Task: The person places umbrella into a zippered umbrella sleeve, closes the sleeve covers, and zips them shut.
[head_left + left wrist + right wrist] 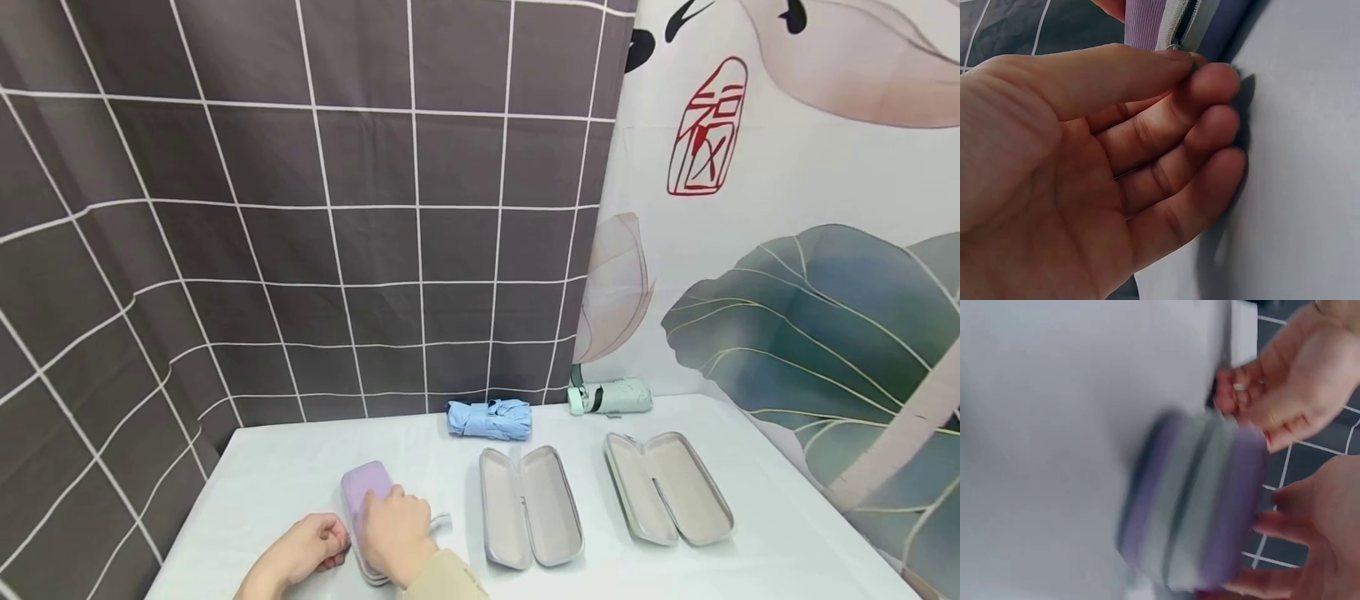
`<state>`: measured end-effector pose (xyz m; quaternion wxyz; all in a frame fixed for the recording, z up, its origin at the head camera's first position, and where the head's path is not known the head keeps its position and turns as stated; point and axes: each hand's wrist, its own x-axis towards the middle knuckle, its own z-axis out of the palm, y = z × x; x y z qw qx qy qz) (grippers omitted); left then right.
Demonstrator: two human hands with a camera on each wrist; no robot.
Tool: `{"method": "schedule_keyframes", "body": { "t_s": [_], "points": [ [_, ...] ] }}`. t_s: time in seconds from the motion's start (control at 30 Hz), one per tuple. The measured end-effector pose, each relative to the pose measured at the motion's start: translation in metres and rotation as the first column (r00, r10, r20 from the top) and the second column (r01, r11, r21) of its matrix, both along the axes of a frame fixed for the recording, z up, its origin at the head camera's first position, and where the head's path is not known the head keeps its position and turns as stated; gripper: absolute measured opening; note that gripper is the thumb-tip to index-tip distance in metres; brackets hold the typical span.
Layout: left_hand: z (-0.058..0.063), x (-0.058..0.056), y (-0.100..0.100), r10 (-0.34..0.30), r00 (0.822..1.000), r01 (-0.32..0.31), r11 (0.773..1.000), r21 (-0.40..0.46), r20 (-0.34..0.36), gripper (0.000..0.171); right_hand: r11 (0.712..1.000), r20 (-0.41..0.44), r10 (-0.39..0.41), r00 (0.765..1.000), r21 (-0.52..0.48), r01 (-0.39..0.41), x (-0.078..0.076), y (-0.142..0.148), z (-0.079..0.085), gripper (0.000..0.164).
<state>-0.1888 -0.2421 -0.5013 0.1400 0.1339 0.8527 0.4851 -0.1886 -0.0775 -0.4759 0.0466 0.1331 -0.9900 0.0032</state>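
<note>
A purple hard-shell zippered case [367, 478] lies on the left part of the table, its long side toward my left hand [302, 546]. Thumb and index finger of that hand pinch at the zipper [1186, 28], right at its pull, which is mostly hidden between the fingertips. My right hand [399, 533] holds the case from above, with fingers spread over its purple top [1230, 509]. Pale zipper tape [1188, 500] runs along the case's side, blurred in the right wrist view. A light strap [441, 521] sticks out beyond the right hand.
Right of the hands lies an open grey case [551, 504], and farther right another open case [693, 492] with a greenish outside. Behind them are a folded blue umbrella [491, 419] and a mint-green umbrella [626, 396]. Curtains hang behind the white table [292, 462].
</note>
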Motion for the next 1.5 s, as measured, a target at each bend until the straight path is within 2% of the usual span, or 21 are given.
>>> {"method": "schedule_keyframes", "body": {
  "t_s": [0.1,0.17,0.3,0.4,0.5,0.6,0.73,0.87,1.0,1.13,1.3,1.5],
  "points": [
    [0.002,0.000,-0.002,-0.011,1.000,0.011,1.000,0.009,-0.005,0.014,0.994,0.004,0.099,0.995,0.045,-0.099,-0.009,0.003,0.009,0.019],
    [0.004,0.000,-0.003,-0.012,1.000,0.012,1.000,0.005,-0.010,0.012,0.979,0.029,0.193,0.981,0.064,-0.194,-0.015,0.005,0.015,0.021],
    [0.007,0.001,-0.003,-0.017,1.000,0.017,1.000,0.006,-0.016,0.008,0.907,0.127,0.392,0.911,0.116,-0.406,-0.028,0.011,0.027,0.045],
    [0.008,0.002,-0.002,-0.025,1.000,0.025,0.999,0.027,-0.004,0.009,0.874,0.213,0.434,0.875,0.135,-0.467,-0.036,0.017,0.032,0.057],
    [0.006,0.002,-0.001,-0.019,1.000,0.019,0.999,0.031,0.011,0.013,0.869,0.258,0.424,0.868,0.156,-0.470,-0.043,0.023,0.032,0.068],
    [0.004,0.001,-0.001,-0.004,1.000,0.004,1.000,0.017,0.003,0.013,0.854,0.262,0.433,0.863,0.187,-0.485,-0.048,0.026,0.032,0.075],
    [0.001,0.000,-0.004,0.020,0.999,-0.020,1.000,-0.003,-0.030,0.011,0.834,0.236,0.465,0.853,0.207,-0.512,-0.051,0.027,0.032,0.074],
    [0.000,0.000,-0.003,0.026,0.997,-0.027,1.000,-0.010,-0.067,0.010,0.824,0.210,0.486,0.848,0.213,-0.525,-0.054,0.031,0.031,0.070],
    [-0.002,-0.003,-0.001,0.033,0.997,-0.035,0.999,-0.030,-0.074,0.009,0.819,0.195,0.506,0.840,0.198,-0.539,-0.058,0.035,0.028,0.075],
    [-0.004,-0.006,-0.002,0.039,0.996,-0.042,0.998,-0.046,-0.081,0.009,0.826,0.209,0.505,0.838,0.164,-0.539,-0.062,0.036,0.027,0.082],
    [-0.003,-0.003,-0.004,0.035,0.995,-0.041,0.997,-0.067,-0.092,0.011,0.842,0.216,0.498,0.840,0.109,-0.528,-0.062,0.035,0.024,0.080],
    [-0.003,0.001,-0.009,0.040,0.996,-0.048,0.994,-0.098,-0.085,0.012,0.883,0.194,0.438,0.878,0.094,-0.461,-0.056,0.030,0.022,0.078]
  ]
}}
